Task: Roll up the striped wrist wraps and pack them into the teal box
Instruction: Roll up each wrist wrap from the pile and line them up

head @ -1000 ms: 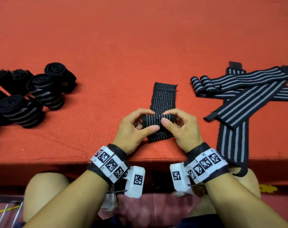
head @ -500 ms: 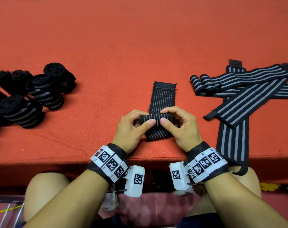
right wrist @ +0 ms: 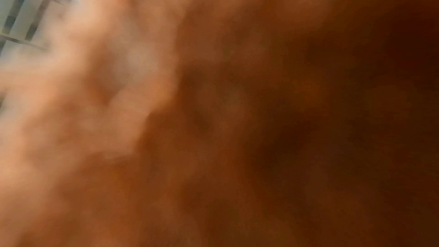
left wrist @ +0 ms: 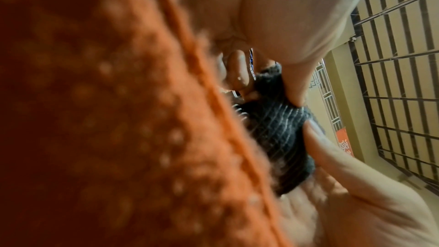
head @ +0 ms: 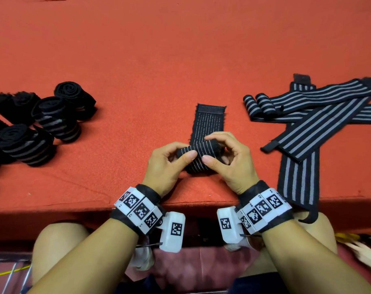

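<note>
Left hand and right hand pinch, thumbs and curled fingers, the two ends of a soft ribbed black roll, the wrap, near the front edge of the fuzzy red cloth. Its flat, thin-striped tail runs away from the hands. Finished cylinders lie left; flat grey-striped bands right.

- A red felt cloth is covering the table and is hanging over its near edge.
- White marker bands with black square codes are sitting on both wrists.
- Bare knees are showing under the table edge.
- A dark metal window grille is standing against a yellow wall in the left wrist view.
</note>
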### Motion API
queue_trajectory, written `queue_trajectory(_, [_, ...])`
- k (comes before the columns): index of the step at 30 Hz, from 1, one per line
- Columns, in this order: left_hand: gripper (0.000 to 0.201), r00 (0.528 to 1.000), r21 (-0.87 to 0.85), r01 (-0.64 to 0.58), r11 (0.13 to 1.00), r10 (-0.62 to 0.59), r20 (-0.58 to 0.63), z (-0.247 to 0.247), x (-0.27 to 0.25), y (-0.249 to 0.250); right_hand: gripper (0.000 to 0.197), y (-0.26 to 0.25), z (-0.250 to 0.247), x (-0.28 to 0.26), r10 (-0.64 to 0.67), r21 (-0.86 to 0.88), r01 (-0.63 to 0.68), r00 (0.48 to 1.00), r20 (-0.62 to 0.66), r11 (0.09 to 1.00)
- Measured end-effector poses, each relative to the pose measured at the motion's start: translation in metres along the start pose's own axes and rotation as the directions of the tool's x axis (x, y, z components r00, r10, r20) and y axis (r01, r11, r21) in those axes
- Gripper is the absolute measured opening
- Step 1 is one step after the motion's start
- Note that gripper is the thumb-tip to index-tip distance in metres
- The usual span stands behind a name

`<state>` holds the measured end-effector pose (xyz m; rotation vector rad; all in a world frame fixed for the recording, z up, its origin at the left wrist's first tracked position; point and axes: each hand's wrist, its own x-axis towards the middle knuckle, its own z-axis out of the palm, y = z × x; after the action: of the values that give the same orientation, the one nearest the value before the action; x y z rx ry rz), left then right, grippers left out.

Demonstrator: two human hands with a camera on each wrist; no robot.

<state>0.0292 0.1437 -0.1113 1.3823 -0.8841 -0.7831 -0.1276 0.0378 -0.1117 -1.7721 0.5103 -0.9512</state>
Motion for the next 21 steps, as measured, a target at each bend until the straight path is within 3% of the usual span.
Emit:
queue_trajectory(3, [0.013, 1.0, 0.034, 0.005, 0.999, -0.005, 0.001, 0.0, -0.0002, 0.0011, 0.037, 0.0006, 0.0003, 0.0001, 0.03, 0.066, -0.031, 0.999, 0.015, 0.997])
queue_trajectory(9, [0.032, 0.997, 0.088, -0.066, 0.994, 0.061, 0.053, -0.0005, 0.0017, 0.0, 0.018, 0.0052, 0.0026, 0.0019, 0.108, 0.065, -0.104, 0.991, -0.073, 0.993])
queue_trajectory(15, [0.021, 0.999, -0.006, -0.017, 1.0, 0.017, 0.034, 0.001, 0.0001, 0.0003, 0.028, 0.006, 0.0023, 0.0022, -0.012, 0.002, 0.013, 0.997, -0.071, 1.0])
queue_trajectory(21, [0.01, 0.999, 0.012, -0.029, 1.0, 0.028, 0.041, -0.0002, 0.0001, 0.0029, 0.027, 0.0054, 0.0003, 0.0008, 0.031, 0.054, -0.03, 0.999, -0.027, 0.998])
